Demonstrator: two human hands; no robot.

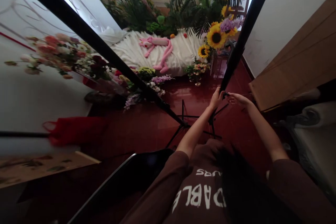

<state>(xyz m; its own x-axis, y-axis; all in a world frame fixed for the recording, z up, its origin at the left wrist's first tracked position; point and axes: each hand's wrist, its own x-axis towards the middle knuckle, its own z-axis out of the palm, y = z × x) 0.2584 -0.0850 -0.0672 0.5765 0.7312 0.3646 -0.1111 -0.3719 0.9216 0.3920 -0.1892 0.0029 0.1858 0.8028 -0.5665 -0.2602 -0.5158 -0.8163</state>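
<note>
Around the right black pole (235, 47), the left hand (215, 98) has its fingers wrapped. The right hand's (237, 99) fingers curl at a small dark knob (225, 95).

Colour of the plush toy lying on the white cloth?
Pink, showing best in the head view.

Left hand (216, 98): raised in front of the torso, fingers curled in a closed grip, forearm angled up and inward. Right hand (237, 99): level with the left and just beside it, fingers partly bent, thumb and fingertips drawn together toward the left hand. Right forearm slants inward. Both elbows bent; both forearms bare.
</note>
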